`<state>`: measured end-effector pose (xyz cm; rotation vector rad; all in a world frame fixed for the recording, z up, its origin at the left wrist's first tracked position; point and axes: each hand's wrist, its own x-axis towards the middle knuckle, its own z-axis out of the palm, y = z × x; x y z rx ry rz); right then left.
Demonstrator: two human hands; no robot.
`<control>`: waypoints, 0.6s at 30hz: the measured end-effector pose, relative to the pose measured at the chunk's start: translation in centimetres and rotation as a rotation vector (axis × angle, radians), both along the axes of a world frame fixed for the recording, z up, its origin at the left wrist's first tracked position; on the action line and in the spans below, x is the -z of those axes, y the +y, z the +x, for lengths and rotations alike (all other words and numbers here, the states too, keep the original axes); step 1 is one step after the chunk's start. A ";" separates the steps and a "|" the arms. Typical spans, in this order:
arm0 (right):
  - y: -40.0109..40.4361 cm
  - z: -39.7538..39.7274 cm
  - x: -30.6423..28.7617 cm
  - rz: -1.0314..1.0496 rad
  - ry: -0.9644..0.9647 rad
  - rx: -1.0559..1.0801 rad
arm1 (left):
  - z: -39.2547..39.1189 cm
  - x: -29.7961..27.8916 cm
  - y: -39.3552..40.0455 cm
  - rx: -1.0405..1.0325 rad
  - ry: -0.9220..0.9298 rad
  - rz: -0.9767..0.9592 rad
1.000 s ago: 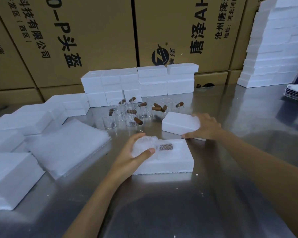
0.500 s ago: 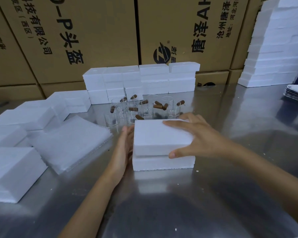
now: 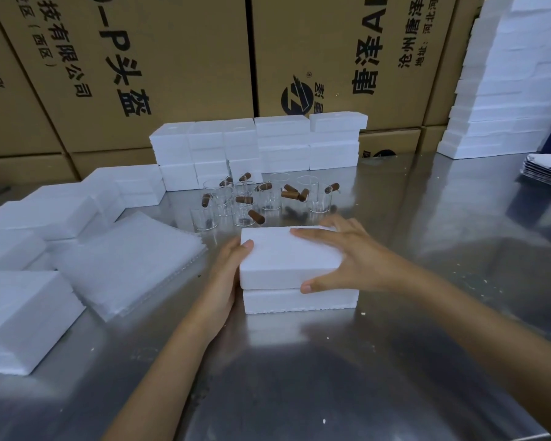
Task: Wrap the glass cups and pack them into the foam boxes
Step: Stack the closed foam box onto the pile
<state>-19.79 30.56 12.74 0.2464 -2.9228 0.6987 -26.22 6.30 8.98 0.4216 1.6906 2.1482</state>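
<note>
While both hands press on the foam lid (image 3: 287, 253), it sits on the foam base (image 3: 299, 300) slightly askew, a seam showing between them. The left hand (image 3: 228, 281) lies flat against the box's left end; the right hand (image 3: 347, 259) spreads its grip wide over the lid, thumb at the seam. One box looks nearly closed, while many glass cups (image 3: 269, 198) stand bare behind it, so most work remains. The wrap sheets (image 3: 128, 265) lie just left, closed foam boxes (image 3: 258, 148) stand behind, and the tabletop (image 3: 427, 281) is open to the right and front
</note>
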 end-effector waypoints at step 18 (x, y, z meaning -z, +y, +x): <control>-1.2 1.4 -1.1 0.288 -0.063 0.039 | -0.5 0.6 -0.1 -0.152 0.046 -0.089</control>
